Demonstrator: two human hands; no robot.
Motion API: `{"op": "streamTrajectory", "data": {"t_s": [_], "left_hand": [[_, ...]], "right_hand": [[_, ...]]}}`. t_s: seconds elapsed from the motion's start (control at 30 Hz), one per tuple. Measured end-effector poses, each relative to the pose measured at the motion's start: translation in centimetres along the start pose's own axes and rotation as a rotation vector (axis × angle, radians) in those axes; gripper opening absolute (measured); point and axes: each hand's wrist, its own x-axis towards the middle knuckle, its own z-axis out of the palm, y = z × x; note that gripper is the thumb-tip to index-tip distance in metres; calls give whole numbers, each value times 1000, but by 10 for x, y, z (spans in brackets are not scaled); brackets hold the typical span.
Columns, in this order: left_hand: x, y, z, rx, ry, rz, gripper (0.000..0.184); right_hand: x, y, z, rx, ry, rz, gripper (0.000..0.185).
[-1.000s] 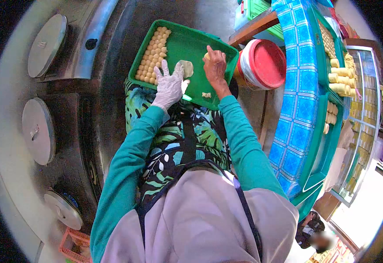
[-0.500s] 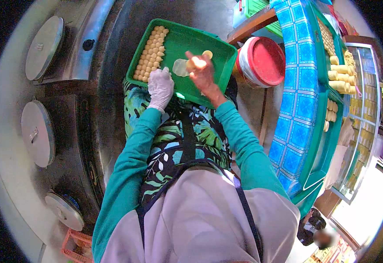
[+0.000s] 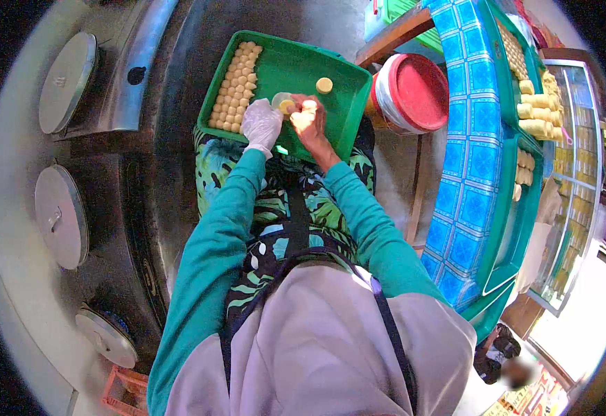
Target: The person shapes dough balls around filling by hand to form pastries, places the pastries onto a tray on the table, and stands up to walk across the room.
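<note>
My gloved left hand (image 3: 262, 125) and bare right hand (image 3: 308, 125) close together over the tray (image 3: 289, 62), yellow piece (image 3: 287, 107) between them, either grip I cannot tell, pale balls (image 3: 235, 90) packed at left

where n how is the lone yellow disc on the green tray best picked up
Probably pinch the yellow disc by its round rim, from above: it lies flat on the green tray, with bare tray surface around it. The right hand, just to its near side, is closest.
</note>
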Motion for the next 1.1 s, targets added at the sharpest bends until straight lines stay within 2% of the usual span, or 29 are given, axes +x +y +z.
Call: {"op": "streamTrajectory", "data": {"t_s": [0.03, 0.07, 0.1, 0.17, 0.23, 0.3, 0.37, 0.43, 0.5, 0.57, 0.7, 0.77, 0.8, 0.93, 1.0, 1.03, 1.1], "left_hand": [[-1, 0, 0, 6, 19, 30, 25], [-5, 2, 0, -21, 117, 106, 24], [-6, 2, 0, -20, 120, 107, 24], [-10, 8, 1, -189, 116, 24, 23], [-12, 14, -4, -198, 135, 7, 19], [-7, 8, 3, -448, 202, -16, 16], [-1, -1, 17, -451, 245, -60, 16], [2, -21, 37, -751, 178, -235, 21], [-5, -2, 14, -852, 168, -313, 20], [-6, 8, 5, -1199, 108, -460, 19], [6, 7, 11, -1066, 80, -344, 22], [16, 3, 13, -437, 85, -5, 21], [17, 23, -14, -256, -109, -84, 29], [14, 26, -22, -407, -113, 19, 26], [8, 17, -25, -410, 61, -59, 23], [5, 11, -21, -406, 63, -62, 23], [-2, 4, -14, -268, -95, -110, 23]], "right_hand": [[2, -1, 3, 1, 3, -2, 24], [5, 1, 7, 46, -33, 159, 20], [7, 3, 10, 92, -71, 321, 17], [7, 7, 12, 120, -82, 348, 18], [5, 8, 12, 147, -92, 373, 20], [6, 9, 13, 201, -101, 411, 22], [6, 5, 11, 169, -83, 410, 22], [6, 3, 10, 143, -70, 408, 22], [5, 5, 14, 155, -98, 419, 21], [5, 4, 16, 152, -69, 377, 21], [8, 0, 9, 178, -100, 326, 22], [13, 0, 2, 143, -146, 274, 21], [12, 1, 2, 107, -194, 231, 22], [18, 10, 13, 130, -152, 294, 22], [18, 11, 12, 198, -112, 318, 19], [18, 13, 10, 202, -114, 318, 19], [21, 23, 10, 238, -88, 143, 20]]}}
